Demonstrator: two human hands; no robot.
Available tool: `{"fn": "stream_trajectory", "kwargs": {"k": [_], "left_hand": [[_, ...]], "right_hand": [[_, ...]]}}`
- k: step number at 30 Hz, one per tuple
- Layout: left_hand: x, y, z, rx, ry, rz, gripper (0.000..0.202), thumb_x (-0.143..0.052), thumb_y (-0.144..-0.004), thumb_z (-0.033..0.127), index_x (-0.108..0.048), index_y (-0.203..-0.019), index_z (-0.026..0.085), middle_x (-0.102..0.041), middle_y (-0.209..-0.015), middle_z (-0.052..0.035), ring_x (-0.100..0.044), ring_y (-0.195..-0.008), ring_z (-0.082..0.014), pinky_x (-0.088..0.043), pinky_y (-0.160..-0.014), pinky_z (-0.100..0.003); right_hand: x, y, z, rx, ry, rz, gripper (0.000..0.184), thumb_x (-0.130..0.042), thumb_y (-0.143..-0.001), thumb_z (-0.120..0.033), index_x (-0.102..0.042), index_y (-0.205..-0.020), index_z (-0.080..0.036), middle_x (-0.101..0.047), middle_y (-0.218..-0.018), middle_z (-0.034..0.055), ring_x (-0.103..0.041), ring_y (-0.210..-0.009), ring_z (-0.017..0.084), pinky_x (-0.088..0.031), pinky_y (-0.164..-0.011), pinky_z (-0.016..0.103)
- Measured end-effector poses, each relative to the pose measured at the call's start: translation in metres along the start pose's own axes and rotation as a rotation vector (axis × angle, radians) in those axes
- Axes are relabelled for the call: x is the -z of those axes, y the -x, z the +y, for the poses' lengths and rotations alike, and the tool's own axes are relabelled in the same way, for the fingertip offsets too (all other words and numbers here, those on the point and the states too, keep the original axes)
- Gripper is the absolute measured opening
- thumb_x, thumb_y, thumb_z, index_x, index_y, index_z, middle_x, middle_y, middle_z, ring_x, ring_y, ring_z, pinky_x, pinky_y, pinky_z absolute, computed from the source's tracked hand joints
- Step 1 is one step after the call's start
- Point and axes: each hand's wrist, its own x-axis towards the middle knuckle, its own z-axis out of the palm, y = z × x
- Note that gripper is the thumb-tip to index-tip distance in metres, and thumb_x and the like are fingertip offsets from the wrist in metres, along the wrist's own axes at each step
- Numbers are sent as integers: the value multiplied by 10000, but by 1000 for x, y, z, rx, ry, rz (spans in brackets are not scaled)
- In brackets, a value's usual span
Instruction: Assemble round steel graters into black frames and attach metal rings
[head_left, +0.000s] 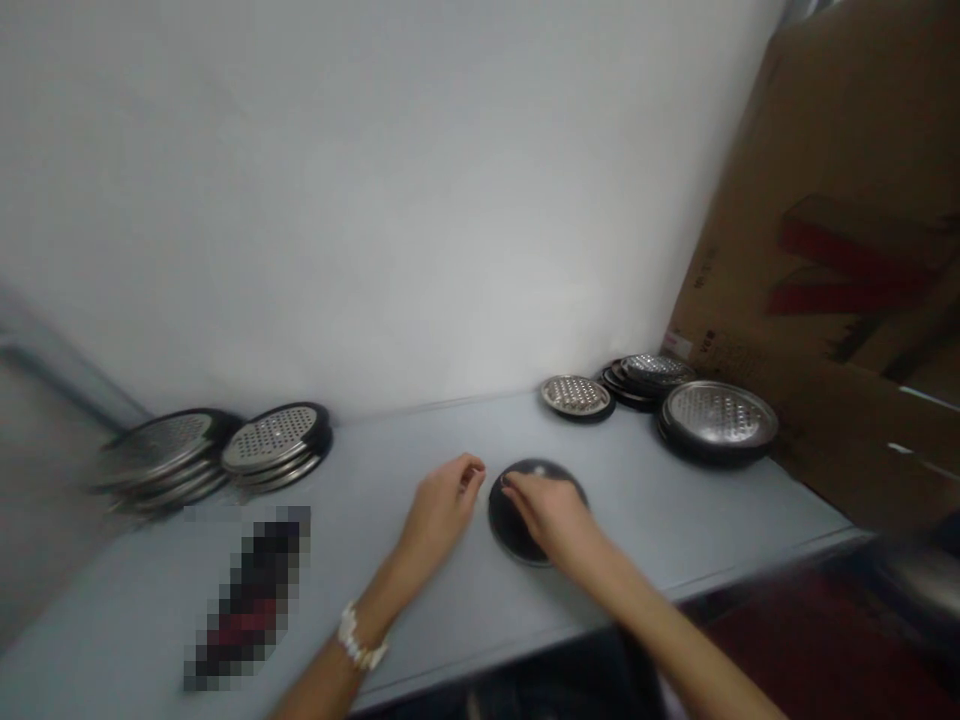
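A round black disc (517,530) lies flat on the grey table (420,640), in front of me. My right hand (551,510) is over it, fingers closed in a pinch near its upper left part; what they hold, if anything, is too small to make out. To the left of the disc is my left hand (448,497), apart from it. Its thumb and fingertips are drawn together, and I cannot make out anything between them. A pale beaded bracelet (361,638) circles my left wrist.
Round metal grater plates with dark rims lie in stacks at left (165,450) and nearer the middle (274,440). More plates lie at right (574,395), (720,415). A large cardboard box (840,380) stands at the right edge. A pixelated patch (251,600) covers something front left.
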Motion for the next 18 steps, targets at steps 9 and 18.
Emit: {"fn": "stream_trajectory", "kwargs": {"k": [9, 18], "left_hand": [[-3, -17, -47, 69, -13, -263, 115, -667, -710, 162, -719, -813, 171, -731, -779, -50, -672, -757, -224, -499, -748, -322], [5, -23, -48, 157, 166, -279, 167, -737, -606, 298, -666, -692, 173, -650, -593, 14, -606, -605, -183, -447, -597, -277]], "right_hand": [[3, -7, -18, 25, -59, -11, 209, -551, -1006, -204, -703, -863, -203, -745, -785, 36, -696, -727, 173, -418, -653, 230], [-1, -5, -15, 26, -78, -1, 179, -573, -963, -150, -745, -972, -198, -786, -901, 77, -733, -809, 204, -456, -700, 240]]}}
